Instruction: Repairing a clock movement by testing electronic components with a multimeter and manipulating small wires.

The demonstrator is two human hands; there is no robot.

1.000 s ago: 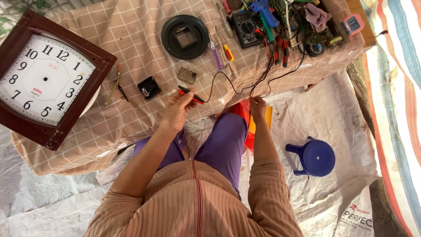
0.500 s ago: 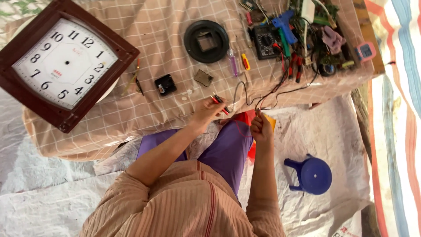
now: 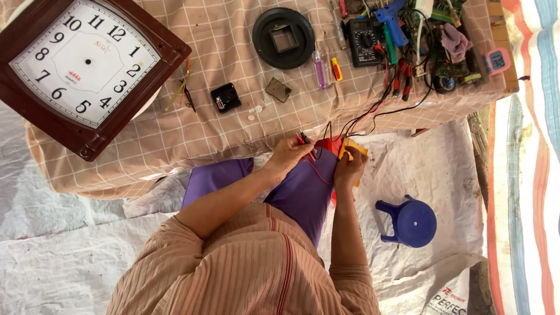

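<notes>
Wall clock (image 3: 87, 67) lies at the far left of the checked tablecloth (image 3: 192, 131). At the cloth's near edge, my left hand (image 3: 290, 154) pinches the red and black test probes (image 3: 305, 140). Just right, my right hand (image 3: 349, 169) grips a small yellow part (image 3: 352, 148).

bright even daylight | soft faint shadows | sharp focus | slight edge distortion

square dark-brown wall clock with white face (image 3: 87, 64) cut off at top and left edges. cluttered pile of tools and green circuit boards (image 3: 434, 41) cut by top edge, items too tangled to separate. flat yellow object (image 3: 353, 147) mostly hidden behind right hand (image 3: 349, 171). probe tips at left hand (image 3: 290, 154) too small to resolve. white printed sack (image 3: 452, 294) clipped at bottom.
</notes>
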